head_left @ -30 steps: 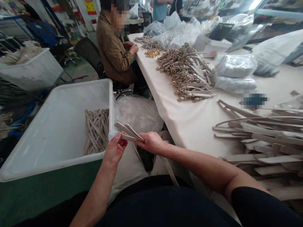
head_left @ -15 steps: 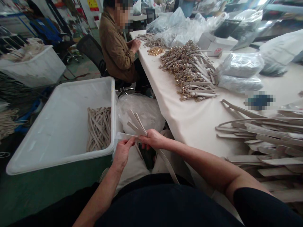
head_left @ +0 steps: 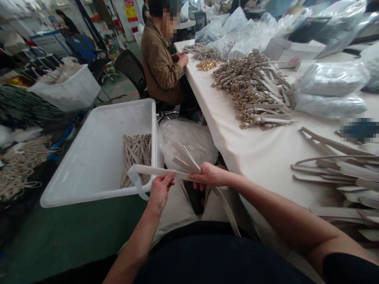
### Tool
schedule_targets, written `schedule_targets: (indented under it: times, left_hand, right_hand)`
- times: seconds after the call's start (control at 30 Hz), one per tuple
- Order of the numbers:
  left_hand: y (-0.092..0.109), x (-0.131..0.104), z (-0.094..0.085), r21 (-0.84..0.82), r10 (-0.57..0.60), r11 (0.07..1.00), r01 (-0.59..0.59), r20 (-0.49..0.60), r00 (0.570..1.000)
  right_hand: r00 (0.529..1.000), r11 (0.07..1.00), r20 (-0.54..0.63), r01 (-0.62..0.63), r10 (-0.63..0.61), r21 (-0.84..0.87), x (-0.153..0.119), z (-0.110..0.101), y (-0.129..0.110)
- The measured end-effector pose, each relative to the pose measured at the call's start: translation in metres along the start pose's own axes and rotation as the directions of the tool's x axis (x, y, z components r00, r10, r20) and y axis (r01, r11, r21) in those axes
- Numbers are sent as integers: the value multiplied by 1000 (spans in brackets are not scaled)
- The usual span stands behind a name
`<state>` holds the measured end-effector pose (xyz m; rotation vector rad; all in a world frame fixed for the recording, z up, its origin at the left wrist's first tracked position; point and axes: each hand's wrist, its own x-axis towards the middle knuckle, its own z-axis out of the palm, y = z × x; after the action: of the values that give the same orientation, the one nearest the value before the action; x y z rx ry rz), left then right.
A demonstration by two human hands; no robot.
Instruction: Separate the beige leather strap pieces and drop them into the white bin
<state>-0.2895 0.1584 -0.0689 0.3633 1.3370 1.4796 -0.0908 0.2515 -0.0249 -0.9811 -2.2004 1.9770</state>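
Over my lap, my left hand [head_left: 160, 190] pinches a flat beige strap [head_left: 151, 170] between thumb and fingers. The strap's far end sticks out leftward over the bin's rim, and a translucent strip [head_left: 137, 184] curls down from that end. My right hand [head_left: 209, 174] is closed around the same strap's other part and around several more beige straps [head_left: 189, 157] that fan upward. Below the right hand, long strap tails [head_left: 229, 209] hang toward my waist. The fingers of my right hand partly hide where the straps cross.
A white bin [head_left: 97, 157] on the left holds a heap of beige straps [head_left: 137, 152]. On the table [head_left: 225, 138] lie buckled straps [head_left: 254, 86], loose straps [head_left: 340, 169] and plastic-wrapped packs [head_left: 333, 90]. A plastic bag [head_left: 189, 138] sits beside the bin. A co-worker [head_left: 161, 59] sits beyond.
The view has swung left, so the scene sits further right. More of the pinched strap now shows beyond my left hand, and the translucent strip hangs curled from its end.
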Motion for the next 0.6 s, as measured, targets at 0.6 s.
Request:
schedule_targets:
  times: [0.6]
  left_hand:
    - [29,20,-43,26,63,998,-62,-13,998]
  right_hand:
    - [997,999,-56,-49,49,6,48,41,-15]
